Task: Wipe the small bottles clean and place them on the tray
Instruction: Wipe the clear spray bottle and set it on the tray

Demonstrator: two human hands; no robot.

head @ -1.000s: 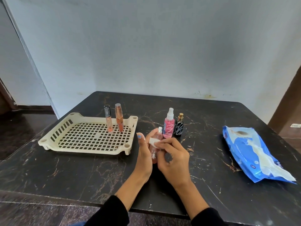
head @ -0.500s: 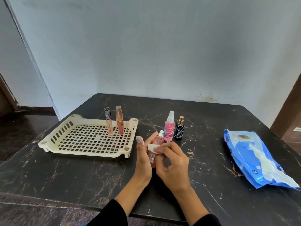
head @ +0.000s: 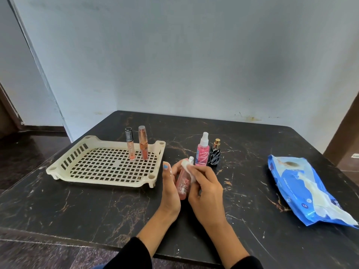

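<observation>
Dark marble desk [head: 97, 206] under a pale wall: the left hand [head: 171, 189] grips a small pink bottle [head: 183, 184] just right of the tray [head: 58, 167], right hand [head: 206, 188] fingers pinching a wipe [head: 187, 166] near its cap. It looks light, smooth, likely slippery when damp; best held round the body. Its lower end and far side are hidden

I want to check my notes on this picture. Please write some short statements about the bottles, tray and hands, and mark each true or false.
1. Two tubes stand upright in the tray. True.
2. The left hand holds a pale pink bottle. True.
3. The right hand is empty. False: it presses a white wipe on the bottle.
4. The black bottle stands in the tray. False: it stands on the table.
</observation>
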